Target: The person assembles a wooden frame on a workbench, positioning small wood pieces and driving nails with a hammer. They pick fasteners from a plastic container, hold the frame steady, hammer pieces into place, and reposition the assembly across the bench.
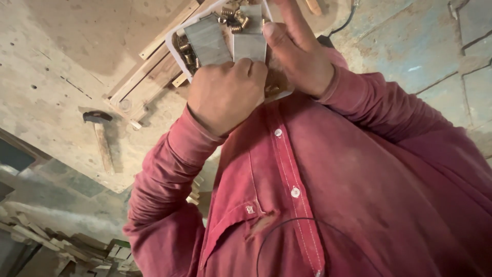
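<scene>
Hands [225,95] [294,56] gripping white tray [187,69], staple strips [207,43]

Two hands, left [225,95] and right [294,56], meet over one white tray [180,38]. In it lie two grey staple blocks, one [206,43] beside the other [250,45], among many brass screws [233,20], too heaped to count. One hammer [100,138] lies on the one worktop [51,77]. Two shirt buttons [295,192] show.
</scene>
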